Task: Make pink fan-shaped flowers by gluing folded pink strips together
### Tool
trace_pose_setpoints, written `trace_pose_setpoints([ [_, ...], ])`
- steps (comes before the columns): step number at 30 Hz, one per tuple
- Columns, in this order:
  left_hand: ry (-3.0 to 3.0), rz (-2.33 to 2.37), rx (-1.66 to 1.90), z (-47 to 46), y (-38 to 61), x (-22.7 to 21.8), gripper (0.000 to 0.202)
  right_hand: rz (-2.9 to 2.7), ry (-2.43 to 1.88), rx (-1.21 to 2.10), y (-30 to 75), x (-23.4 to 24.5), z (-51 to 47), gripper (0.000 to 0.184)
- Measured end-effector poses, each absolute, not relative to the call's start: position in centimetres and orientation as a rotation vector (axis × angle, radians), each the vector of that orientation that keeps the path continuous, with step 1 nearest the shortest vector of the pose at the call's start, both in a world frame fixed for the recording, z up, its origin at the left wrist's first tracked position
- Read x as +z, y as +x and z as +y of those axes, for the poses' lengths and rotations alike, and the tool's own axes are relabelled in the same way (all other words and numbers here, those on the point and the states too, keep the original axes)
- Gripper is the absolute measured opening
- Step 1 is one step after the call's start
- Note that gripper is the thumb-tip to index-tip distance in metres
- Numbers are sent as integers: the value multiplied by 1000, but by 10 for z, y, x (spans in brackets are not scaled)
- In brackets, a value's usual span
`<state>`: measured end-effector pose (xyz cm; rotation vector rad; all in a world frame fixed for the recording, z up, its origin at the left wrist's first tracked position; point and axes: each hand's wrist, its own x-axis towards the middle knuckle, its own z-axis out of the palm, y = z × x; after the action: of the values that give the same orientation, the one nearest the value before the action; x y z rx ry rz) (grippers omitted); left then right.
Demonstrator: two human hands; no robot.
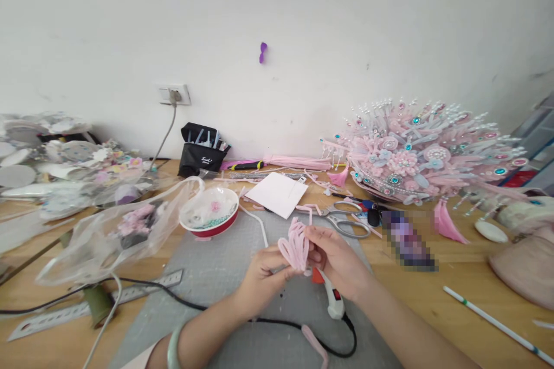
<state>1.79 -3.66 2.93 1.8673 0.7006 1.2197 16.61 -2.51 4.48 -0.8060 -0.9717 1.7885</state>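
Both my hands meet over the grey cutting mat (225, 277) and pinch a bundle of looped pink pipe cleaners (295, 242). My left hand (262, 279) grips the bundle's lower end from the left, fingers closed; a pale green bangle sits on that wrist. My right hand (335, 259) holds the bundle from the right, fingers closed against the loops. Under my right hand lies a white glue gun (332, 297) with a black cord. One loose pink pipe cleaner (315, 345) lies on the mat near the front edge.
Scissors (344, 220), a white card (279, 194), a red-rimmed bowl of beads (210, 212), a clear plastic bag (116, 230) and metal rulers (86, 305) ring the mat. A large pink beaded headdress (415, 153) stands at the right, a black tool pouch (199, 151) by the wall.
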Motion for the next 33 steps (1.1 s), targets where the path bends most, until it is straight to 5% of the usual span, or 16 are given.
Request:
trace_pose_setpoints([
  [10,1852,719,1222,-37,17,30,23,-1026,-898,1737,164,52,-26,40],
  [18,1729,755,1227,-37,17,29,26,-925,-728,1768,166,45,-25,24],
  [33,1668,655,1123,-38,15,25,28,-1003,-737,1726,168,42,-25,24],
])
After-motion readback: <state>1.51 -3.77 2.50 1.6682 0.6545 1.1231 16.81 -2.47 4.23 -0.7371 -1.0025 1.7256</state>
